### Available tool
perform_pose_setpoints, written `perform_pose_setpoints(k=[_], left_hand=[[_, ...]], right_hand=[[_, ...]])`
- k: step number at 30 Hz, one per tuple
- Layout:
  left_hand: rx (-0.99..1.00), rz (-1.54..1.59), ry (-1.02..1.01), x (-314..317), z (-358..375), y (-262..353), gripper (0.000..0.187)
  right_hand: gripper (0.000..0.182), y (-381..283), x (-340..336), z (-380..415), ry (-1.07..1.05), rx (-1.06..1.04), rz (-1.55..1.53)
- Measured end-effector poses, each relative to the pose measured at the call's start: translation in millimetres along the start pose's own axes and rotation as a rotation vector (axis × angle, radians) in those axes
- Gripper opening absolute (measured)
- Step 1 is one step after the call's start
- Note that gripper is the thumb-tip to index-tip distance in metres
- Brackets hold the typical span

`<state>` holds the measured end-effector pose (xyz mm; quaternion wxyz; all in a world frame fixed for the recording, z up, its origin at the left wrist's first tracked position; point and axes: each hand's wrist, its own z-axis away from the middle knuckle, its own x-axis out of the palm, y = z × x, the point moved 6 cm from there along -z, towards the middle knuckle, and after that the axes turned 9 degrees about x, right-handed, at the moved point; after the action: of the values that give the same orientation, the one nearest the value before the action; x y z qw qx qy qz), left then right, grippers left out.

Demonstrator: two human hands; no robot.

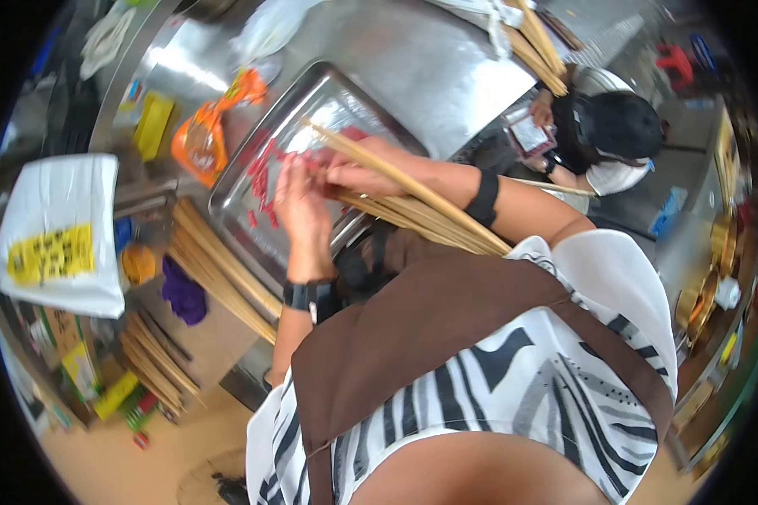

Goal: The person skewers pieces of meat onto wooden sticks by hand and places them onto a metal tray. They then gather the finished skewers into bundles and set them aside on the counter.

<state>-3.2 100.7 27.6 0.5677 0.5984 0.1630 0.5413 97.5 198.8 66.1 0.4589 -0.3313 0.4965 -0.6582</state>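
Over a shallow metal tray (345, 101), both hands are close together, right by a scatter of small red pieces (258, 177). The pieces lie inside the tray, mostly toward its left side, with a couple off on their own lower down. Left hand (301, 200) is partly open, fingers pretty straight and side by side, fingertips up at the red stuff. Right hand (355, 173) has its fingers bent in and meets the left one. Honestly can't tell what either one has hold of, it's too blurry there.

One long pale stick (438, 203) slants across above the right forearm, and more sticks (421, 220) sit under it, toward the brown apron (421, 311). Another bunch of long sticks (215, 265) lies along the tray's lower left side. Just left of the tray there's an orange plastic bag (200, 147), and a shiny metal table (446, 76) spreads out past the far side. Off to the right, another person in a black cap (623, 124) is holding a flat, red-edged thing (531, 135).
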Motion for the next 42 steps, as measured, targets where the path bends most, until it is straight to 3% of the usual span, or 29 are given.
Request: perform_pose_setpoints(k=[4, 5, 10, 13, 15, 17, 18, 19, 21, 22, 23, 25, 29, 38, 42], left_hand=[[-0.013, -0.168, -0.047, -5, -2, 7, 0.028], [-0.013, -0.193, -0.062, -4, -3, 9, 0.028], [-0.005, -0.237, -0.091, 2, -2, 10, 0.026], [-0.014, -0.409, 0.000, -2, 1, 14, 0.026], [-0.005, -0.387, -0.106, -3, -2, 10, 0.027], [0.071, -0.441, -0.147, -4, -9, 10, 0.025], [0.042, -0.499, -0.146, -5, -10, 10, 0.025], [0.008, -0.552, -0.151, -5, -11, 9, 0.026], [0.192, -0.654, -0.134, -4, -14, 17, 0.027], [0.325, -0.688, -0.160, 3, -15, 27, 0.027], [0.333, -0.680, -0.142, 3, -13, 31, 0.027], [0.022, -0.287, -0.185, 30, -2, 45, 0.025], [-0.095, -0.165, -0.284, 52, 3, 49, 0.019], [-0.080, -0.052, -0.272, 37, -1, 44, 0.016], [-0.028, -0.075, -0.266, 28, 4, 51, 0.013]], right_hand=[[0.026, -4, 5, -2, -0.061, -0.040, 0.083], [0.026, 0, 5, 0, -0.079, 0.080, 0.015], [0.023, -4, -3, 2, 0.045, -0.021, -0.018], [0.018, -20, -9, 9, 0.130, -0.362, 0.054], [0.017, -31, -8, 12, 0.219, -0.604, -0.022], [0.017, -24, 2, 9, -0.148, -0.196, -0.194], [0.018, -14, 10, 7, -0.229, -0.059, -0.345], [0.021, -15, 12, 7, -0.248, -0.024, -0.297], [0.021, -12, 14, 4, -0.243, 0.038, -0.258], [0.021, -13, 16, 3, -0.260, 0.036, -0.244], [0.021, -11, 17, 3, -0.267, 0.059, -0.255], [0.021, -9, 20, 2, -0.282, 0.081, -0.251], [0.021, -10, 21, 0, -0.274, 0.070, -0.236], [0.020, -14, 20, 0, -0.267, 0.061, -0.169], [0.020, -3, 17, -2, -0.276, 0.136, -0.455]])
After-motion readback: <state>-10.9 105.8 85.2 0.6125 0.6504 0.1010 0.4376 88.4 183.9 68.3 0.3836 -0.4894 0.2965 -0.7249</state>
